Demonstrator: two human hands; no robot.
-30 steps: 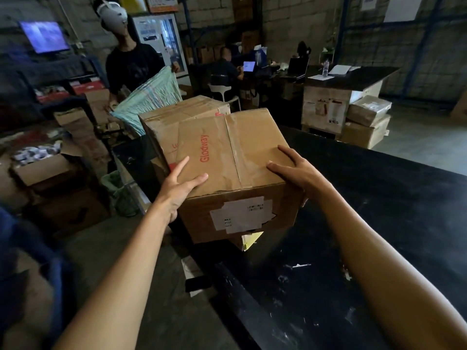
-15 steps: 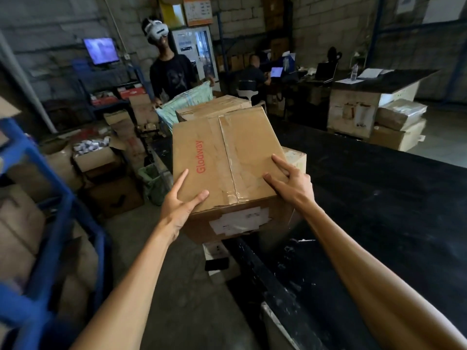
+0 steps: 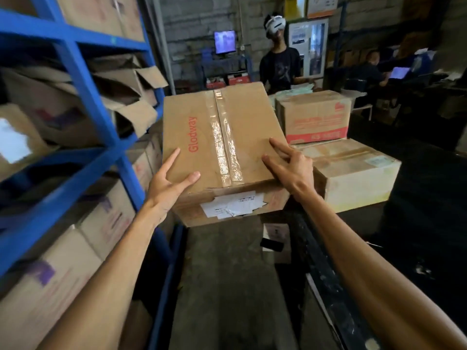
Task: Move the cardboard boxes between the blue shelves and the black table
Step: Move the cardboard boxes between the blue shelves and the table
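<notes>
Mid-carry: left hand (image 3: 168, 184) and right hand (image 3: 290, 168) clamped on the box (image 3: 222, 147), off the surface (image 3: 417, 198). Next probably needs a free slot in the shelves (image 3: 83, 79).

Dim warehouse, blurred left edge, tape glare

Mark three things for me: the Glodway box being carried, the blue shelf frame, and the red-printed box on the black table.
Glodway box (image 3: 242, 137), head view, on its top face.
Blue shelf frame (image 3: 83, 79), head view, on the upright post.
Red-printed box (image 3: 316, 120), head view, on its front face.
</notes>
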